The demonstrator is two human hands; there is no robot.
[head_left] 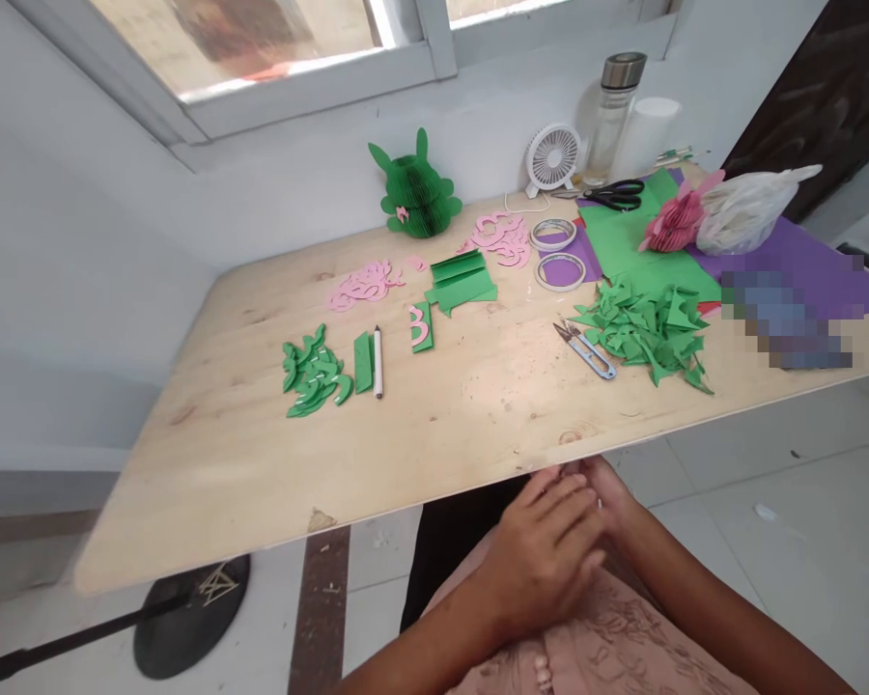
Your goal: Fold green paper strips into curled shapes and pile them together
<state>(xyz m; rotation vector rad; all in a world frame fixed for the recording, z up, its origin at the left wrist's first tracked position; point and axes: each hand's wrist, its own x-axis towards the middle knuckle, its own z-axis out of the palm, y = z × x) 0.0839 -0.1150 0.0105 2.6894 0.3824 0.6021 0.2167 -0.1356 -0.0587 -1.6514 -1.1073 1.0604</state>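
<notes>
My left hand [550, 545] is in my lap, just below the table's front edge. Its fingers are bent and lie close together over my right hand [606, 487]; whether anything is pinched there is hidden. Most of the right fingers are covered by the left hand and the table edge. Nearest on the table are blue-handled thread snips [586, 349] beside a heap of green paper scraps [652, 328]. Farther left lie a green strip with pink curved pieces [421, 328], a folded green paper [463, 280], a white marker [378, 362] and a pile of green cut-outs [315, 372].
Pink cut-outs [366, 285], two tape rolls [560, 271] and a green honeycomb paper figure [420, 188] are on the table [224, 483]. Along the wall stand a small white fan [553, 157] and a glass bottle [608, 125]. Black scissors [619, 196] and a plastic bag [742, 212] lie right.
</notes>
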